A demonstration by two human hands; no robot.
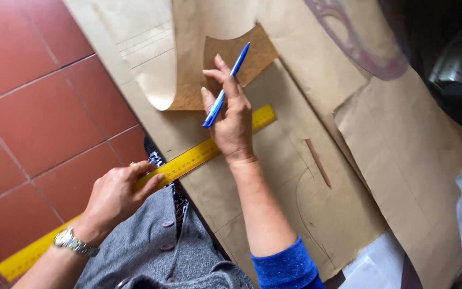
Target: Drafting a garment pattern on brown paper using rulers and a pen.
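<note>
My left hand [116,194] grips a long yellow ruler [188,159] near its middle; a watch is on that wrist. The ruler runs diagonally from lower left across brown pattern paper [274,176] on the table. My right hand [232,115] hovers over the ruler's far end and holds a blue pen [225,85] between its fingers, tip pointing down-left. Just beyond the right hand lies a darker brown cardboard piece [252,56] with a curved edge.
A brown pencil [317,162] lies on the paper right of my forearm. A clear curved drafting ruler [359,43] rests at the top right. More paper sheets [418,160] overlap to the right. Red floor tiles [33,107] lie left of the table edge.
</note>
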